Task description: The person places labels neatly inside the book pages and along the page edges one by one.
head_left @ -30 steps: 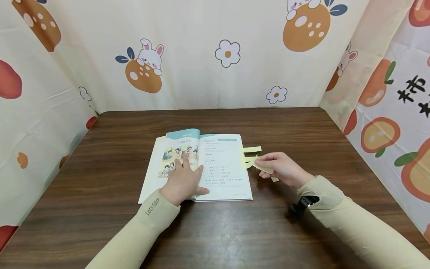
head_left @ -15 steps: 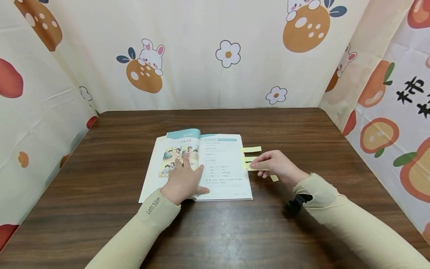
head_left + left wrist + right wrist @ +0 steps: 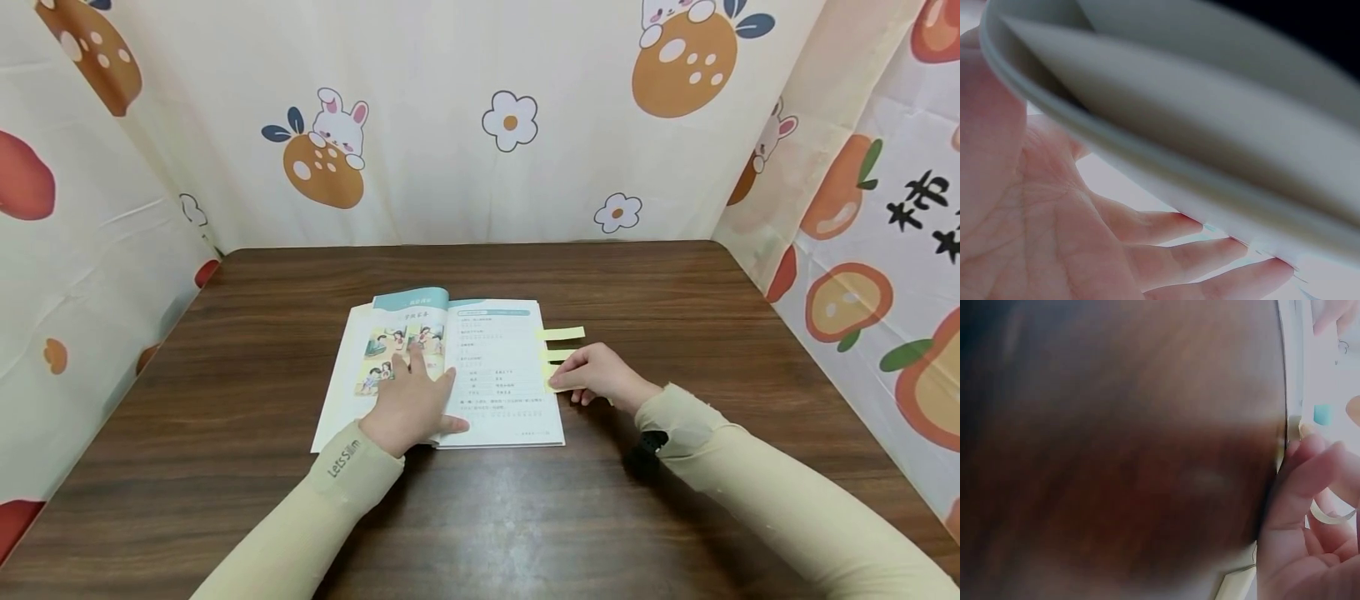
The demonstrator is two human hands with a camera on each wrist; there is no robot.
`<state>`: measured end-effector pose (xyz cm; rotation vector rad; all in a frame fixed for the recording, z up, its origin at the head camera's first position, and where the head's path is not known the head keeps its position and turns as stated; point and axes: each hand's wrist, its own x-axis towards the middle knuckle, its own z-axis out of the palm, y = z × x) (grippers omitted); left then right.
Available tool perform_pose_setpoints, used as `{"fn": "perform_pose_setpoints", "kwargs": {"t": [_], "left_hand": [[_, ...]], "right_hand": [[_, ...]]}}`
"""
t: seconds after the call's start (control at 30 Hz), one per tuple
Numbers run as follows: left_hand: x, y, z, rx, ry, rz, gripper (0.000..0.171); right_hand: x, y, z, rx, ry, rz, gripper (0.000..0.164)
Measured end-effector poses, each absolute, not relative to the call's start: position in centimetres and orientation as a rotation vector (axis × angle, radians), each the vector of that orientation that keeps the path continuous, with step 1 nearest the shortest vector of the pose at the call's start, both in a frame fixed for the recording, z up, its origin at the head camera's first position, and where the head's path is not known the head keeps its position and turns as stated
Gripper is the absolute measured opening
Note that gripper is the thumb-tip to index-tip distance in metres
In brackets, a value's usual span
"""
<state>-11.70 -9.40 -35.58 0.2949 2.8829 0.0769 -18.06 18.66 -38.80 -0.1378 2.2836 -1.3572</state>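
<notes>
An open textbook (image 3: 510, 421) lies on the wooden table, with printed pictures on its left page. My left hand (image 3: 408, 400) rests spread over that page and the spine, fingers straight; in the left wrist view its fingertips touch the paper below the curved page edges (image 3: 1147, 153). At the book's right edge my right hand (image 3: 603, 377) pinches a yellow sticky strip (image 3: 551, 382) between thumb and index finger, its tip over the page margin. Part of this strip (image 3: 1333, 517) curves among the fingers in the right wrist view. Two similar strips, an upper one (image 3: 564, 333) and a lower one (image 3: 558, 355), stick out above it.
Another pale yellow piece (image 3: 1235, 584) lies beyond the right hand in the right wrist view. A black device (image 3: 647, 454) is strapped at the right wrist. Printed curtains (image 3: 420, 167) hang behind and beside the brown table (image 3: 480, 521).
My right hand has moved left and slightly down, bringing the pinched strip from beside the book onto its right page edge. The left hand stays in place on the book.
</notes>
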Motion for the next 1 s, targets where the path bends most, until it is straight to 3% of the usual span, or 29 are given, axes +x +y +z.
{"fn": "perform_pose_setpoints", "kwargs": {"t": [0.37,1.0], "left_hand": [[-11.8,-9.4,-35.6,0.281,2.874,0.092,0.086],[-11.5,-9.5,-35.6,0.292,2.879,0.114,0.085]], "right_hand": [[-18.0,18.1,-38.4,-0.129,2.413,-1.195,0.024],[-17.2,18.0,-37.5,-0.244,2.504,-1.049,0.019]]}}
